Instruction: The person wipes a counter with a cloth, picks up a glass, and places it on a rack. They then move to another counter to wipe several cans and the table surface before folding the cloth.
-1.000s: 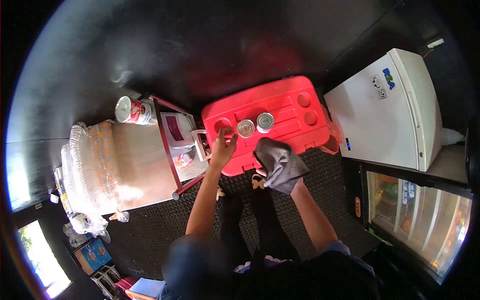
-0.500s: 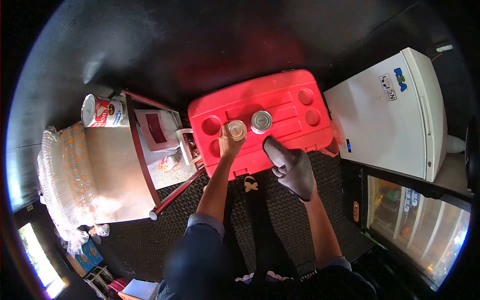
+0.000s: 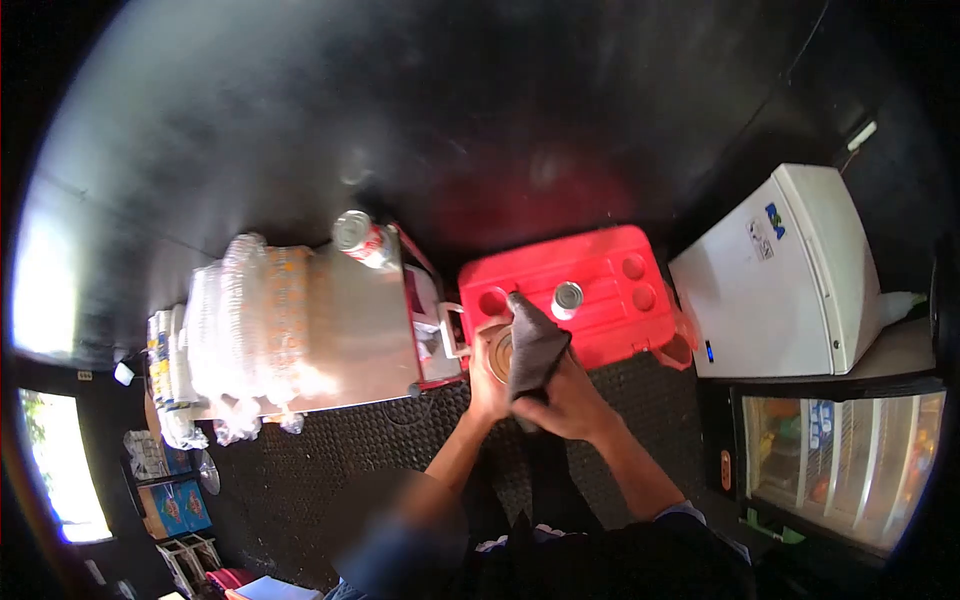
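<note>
In front of me, my left hand (image 3: 486, 385) is wrapped round a metal can (image 3: 501, 352), its round lid facing up. My right hand (image 3: 578, 400) grips a grey cloth (image 3: 538, 350) that lies against the can and covers part of it. Both hands are close together at the near edge of a red cooler box (image 3: 545, 258). On the cooler's lid stands another silver-topped can (image 3: 567, 297), apart from my hands. The lid has round recesses.
To the left, a metal-topped table (image 3: 365, 335) bears a large red-and-white can (image 3: 360, 238) and plastic-wrapped stacks (image 3: 240, 330). On the right are a white freezer (image 3: 760, 280) and a glass-front fridge (image 3: 840, 465). Black textured matting (image 3: 330, 460) covers the floor.
My left hand has lifted the can off the cooler and brought it nearer me. My right hand has moved the cloth left onto the can. The view has turned left.
</note>
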Motion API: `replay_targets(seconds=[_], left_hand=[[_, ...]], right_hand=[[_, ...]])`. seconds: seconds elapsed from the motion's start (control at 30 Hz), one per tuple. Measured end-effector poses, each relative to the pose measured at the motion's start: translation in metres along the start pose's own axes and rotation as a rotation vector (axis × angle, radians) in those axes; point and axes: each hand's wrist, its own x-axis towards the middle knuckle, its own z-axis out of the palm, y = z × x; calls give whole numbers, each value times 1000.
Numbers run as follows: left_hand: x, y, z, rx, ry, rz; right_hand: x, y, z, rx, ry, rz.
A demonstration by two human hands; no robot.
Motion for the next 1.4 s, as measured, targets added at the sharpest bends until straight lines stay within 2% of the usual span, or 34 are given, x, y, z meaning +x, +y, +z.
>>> replay_targets(seconds=[0.03, 0.07, 0.1, 0.13, 0.17, 0.2, 0.23, 0.27, 0.3, 0.33, 0.4, 0.53, 0.6, 0.63, 0.67, 0.73, 0.8, 0.87, 0.93, 1.0, 1.03, 1.07, 1.13, 1.2, 1.27, 1.3, 1.33, 1.37, 1.4], left_hand=[[-7, 1, -11, -6, 20, -104], [-5, 13, -23, -18, 38, -204], [-6, 25, -33, -483, 113, -280], [-7, -4, -50, -177, 69, -148], [-3, 25, -70, -257, 69, -150], [0, 59, -90, -334, 67, -151], [-3, 75, -106, -65, 43, 7], [-7, 90, -118, -63, 57, 26], [-12, 104, -127, -220, 85, -42], [-16, 118, -137, -380, 108, -111], [-26, 146, -170, 16, 86, 164], [-42, 164, -220, 156, 78, 168], [-51, 182, -239, 70, 115, 176], [-56, 178, -247, 56, 123, 296], [-62, 181, -254, 59, 131, 302], [-72, 186, -266, -46, 61, 257], [-75, 192, -278, -5, 80, 272], [-78, 199, -292, 258, 135, 343], [-83, 196, -300, 252, 140, 322], [-89, 199, -309, 163, 138, 294], [-92, 199, -314, 105, 119, 279], [-95, 196, -318, 108, 118, 276], [-99, 189, -324, -69, 89, 171], [-99, 181, -331, -60, 77, 172], [-97, 158, -338, -685, 62, -179], [-98, 162, -341, -813, 20, -221], [-98, 171, -336, -877, 124, -191], [-97, 173, -333, -891, 120, -188], [-96, 175, -330, -905, 114, -185]], right_hand=[[13, -25, 7, -135, 103, -11], [22, -40, 18, -147, 114, -47], [27, -49, 32, -208, 124, -91], [31, -61, 41, -268, 130, -131], [38, -80, 43, -327, 187, -280], [40, -92, 47, -336, 188, -310], [41, -100, 52, -255, 220, -373], [39, -110, 56, -170, 249, -429], [40, -123, 54, -89, 263, -487], [39, -148, 50, -134, 314, -454], [39, -185, 57, -278, 324, -432], [41, -232, 93, -212, 178, -500], [45, -228, 105, -53, 157, -704], [36, -244, 107, 174, 215, -574], [33, -232, 116, 190, 269, -559], [41, -253, 101, -173, 271, -664], [40, -266, 118, -154, 252, -602], [39, -294, 136, -220, 243, -630], [35, -302, 153, -172, 234, -601], [35, -307, 161, 117, 232, -608], [30, -300, 173, 351, 279, -470], [25, -297, 173, 356, 279, -468], [20, -291, 162, 681, 160, -73], [27, -292, 150, 766, 484, 79], [38, -284, 145, 1067, 662, 47], [32, -293, 146, 1053, 711, 103], [23, -284, 156, 936, 600, 115], [13, -279, 169, 857, 324, 245], [13, -286, 188, 383, 206, -218]])
